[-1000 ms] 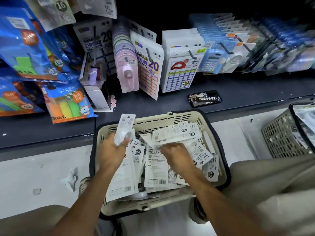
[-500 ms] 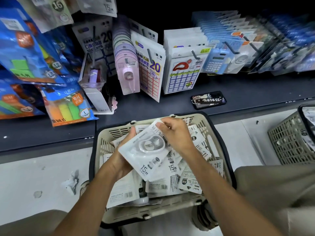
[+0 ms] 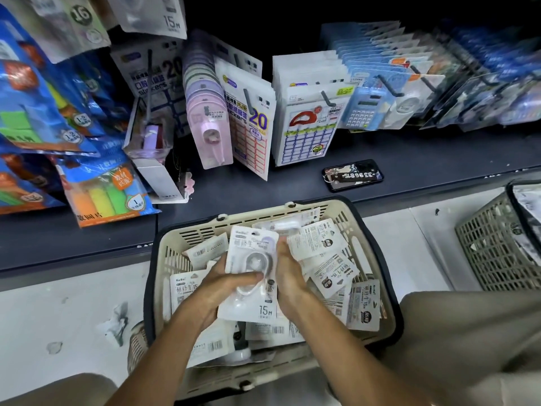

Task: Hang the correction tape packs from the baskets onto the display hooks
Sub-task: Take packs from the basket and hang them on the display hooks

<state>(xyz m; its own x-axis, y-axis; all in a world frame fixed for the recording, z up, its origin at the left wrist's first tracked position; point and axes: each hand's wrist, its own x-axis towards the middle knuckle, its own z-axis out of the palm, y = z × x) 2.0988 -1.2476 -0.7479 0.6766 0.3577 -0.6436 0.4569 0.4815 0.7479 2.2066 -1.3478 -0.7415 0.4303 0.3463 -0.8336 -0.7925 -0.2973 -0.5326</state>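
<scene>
My left hand point(image 3: 218, 285) and right hand point(image 3: 288, 276) pinch pack stack point(image 3: 251, 268) over basket point(image 3: 377, 259); loose packs may slip, hooks point(image 3: 326, 98) far at 12 o'clock.

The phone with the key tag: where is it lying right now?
In the head view the phone lies flat on the dark shelf, right of centre, just behind the beige basket and below the hanging sticker packs.

We look down on a pale tiled floor point(image 3: 67, 312), scuffed and stained toward eight o'clock. A dark shelf ledge point(image 3: 424, 153) runs across from nine to three o'clock, and above it at twelve o'clock the back of the display point(image 3: 292, 22) lies in deep shadow.
</scene>
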